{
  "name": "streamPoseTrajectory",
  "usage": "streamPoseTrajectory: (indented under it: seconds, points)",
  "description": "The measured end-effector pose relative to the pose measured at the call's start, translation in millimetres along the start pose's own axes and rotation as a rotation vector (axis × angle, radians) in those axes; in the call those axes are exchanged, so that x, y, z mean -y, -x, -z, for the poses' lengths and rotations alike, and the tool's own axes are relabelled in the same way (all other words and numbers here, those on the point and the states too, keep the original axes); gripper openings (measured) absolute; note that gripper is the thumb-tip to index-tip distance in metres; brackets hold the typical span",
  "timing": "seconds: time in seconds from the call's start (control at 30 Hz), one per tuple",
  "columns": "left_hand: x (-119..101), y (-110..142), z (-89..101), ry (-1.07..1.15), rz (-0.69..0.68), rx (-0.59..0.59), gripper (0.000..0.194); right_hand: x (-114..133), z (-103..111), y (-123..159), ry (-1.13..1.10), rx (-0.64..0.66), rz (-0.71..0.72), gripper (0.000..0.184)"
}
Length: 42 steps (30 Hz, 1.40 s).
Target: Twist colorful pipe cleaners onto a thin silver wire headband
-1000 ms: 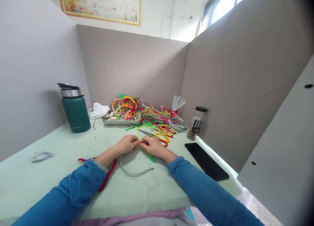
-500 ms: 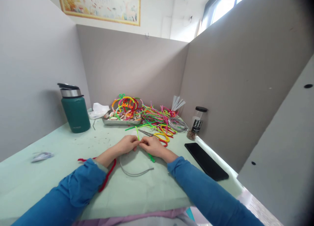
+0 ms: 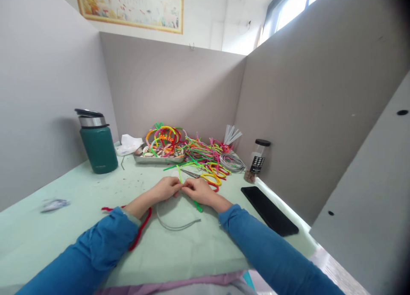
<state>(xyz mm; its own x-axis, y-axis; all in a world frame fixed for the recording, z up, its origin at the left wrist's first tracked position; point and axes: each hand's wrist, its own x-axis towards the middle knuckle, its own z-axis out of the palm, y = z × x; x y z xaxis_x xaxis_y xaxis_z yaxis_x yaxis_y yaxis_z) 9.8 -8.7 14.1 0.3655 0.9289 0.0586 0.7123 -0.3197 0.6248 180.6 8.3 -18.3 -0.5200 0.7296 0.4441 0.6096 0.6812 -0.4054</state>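
My left hand [image 3: 166, 188] and my right hand [image 3: 199, 191] meet over the middle of the table, fingertips pinched together. A yellow-green pipe cleaner [image 3: 180, 174] sticks up between the fingers of both hands. Part of a green pipe cleaner [image 3: 197, 206] shows below my right hand. From beneath my left hand curves a thin grey headband [image 3: 177, 228]; its upper part is hidden, so whether the fingers grip it I cannot tell. Along my left forearm lies a red pipe cleaner [image 3: 141, 232], partly covered. Scissors with yellow handles [image 3: 209, 178] lie just beyond my right hand.
Behind the hands stand a metal tray [image 3: 159, 160] with small pieces and colourful headbands, a heap of pipe cleaners [image 3: 205, 149] and coiled grey headbands [image 3: 232, 163]. A green bottle [image 3: 98, 147] stands left; a clear jar [image 3: 257, 160] and black phone [image 3: 269, 210] are right. Partitions enclose the table.
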Motion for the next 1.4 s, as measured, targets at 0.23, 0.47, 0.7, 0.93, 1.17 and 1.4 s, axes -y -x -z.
streamPoseTrajectory:
  seconds: [0.23, 0.47, 0.7, 0.93, 1.17, 1.4]
  points:
    - [3.0, -2.5, -1.3, 0.001, 0.000, 0.003, 0.039, -1.3, -0.8, -0.7, 0.008, -0.014, 0.013, 0.017]
    - [0.5, -0.6, -0.5, 0.010, 0.011, 0.004, 0.038, -0.6, -0.6, -0.8, 0.010, -0.003, 0.007, 0.017]
    - [-0.1, -0.7, -0.2, 0.007, -0.001, -0.002, 0.037, -1.1, -0.7, -0.5, 0.015, 0.003, 0.002, 0.017]
    - [1.9, -1.1, -0.7, -0.020, -0.004, -0.004, 0.038, 0.2, 0.0, -0.5, 0.003, 0.007, -0.001, 0.016]
    - [0.1, -0.6, 0.0, -0.012, 0.006, -0.004, 0.038, 0.0, -0.5, -0.4, 0.004, -0.001, 0.002, 0.017]
    - [0.5, -0.6, -0.2, -0.019, 0.003, -0.003, 0.040, 1.4, 0.5, -0.3, -0.001, -0.003, 0.002, 0.017]
